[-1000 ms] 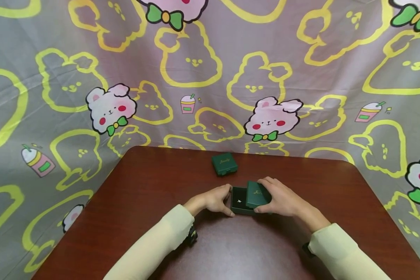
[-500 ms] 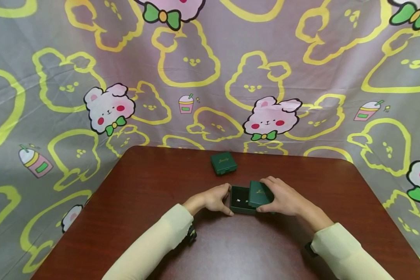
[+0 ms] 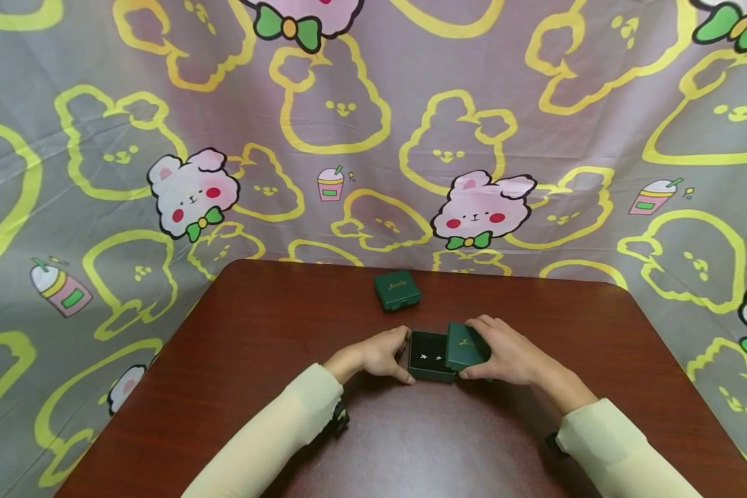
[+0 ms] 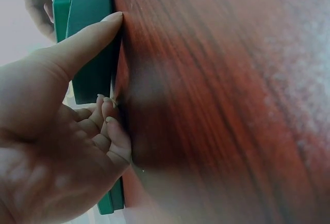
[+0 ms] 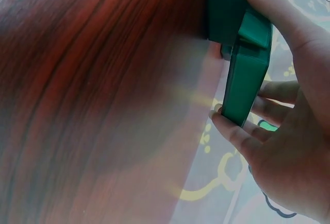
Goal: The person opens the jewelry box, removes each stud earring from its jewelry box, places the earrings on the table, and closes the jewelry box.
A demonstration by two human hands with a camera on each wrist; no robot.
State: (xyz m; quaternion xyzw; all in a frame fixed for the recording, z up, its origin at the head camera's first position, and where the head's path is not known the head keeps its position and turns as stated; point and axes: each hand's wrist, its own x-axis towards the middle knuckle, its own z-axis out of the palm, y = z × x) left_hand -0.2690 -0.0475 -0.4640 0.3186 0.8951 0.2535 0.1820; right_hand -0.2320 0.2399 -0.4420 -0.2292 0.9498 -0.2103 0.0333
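- The left hand [image 3: 382,353] grips the jewelry box base [image 3: 431,375] between thumb and fingers, around mid-desk [image 3: 286,311].
- The right hand's [image 3: 509,353] fingers are clamped on the lid [image 3: 463,346], over the base's right end.
- Only the head view shows two star-shaped pieces [image 3: 423,357] inside; a closed jewelry box [image 3: 398,289] sits near the desk's far edge.
- The left wrist view shows the thumb against the base's near wall; the right, fingertips [image 5: 218,109] at the lid's rim.

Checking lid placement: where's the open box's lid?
In the head view, the lid is in the right hand, at the right end of the open box.
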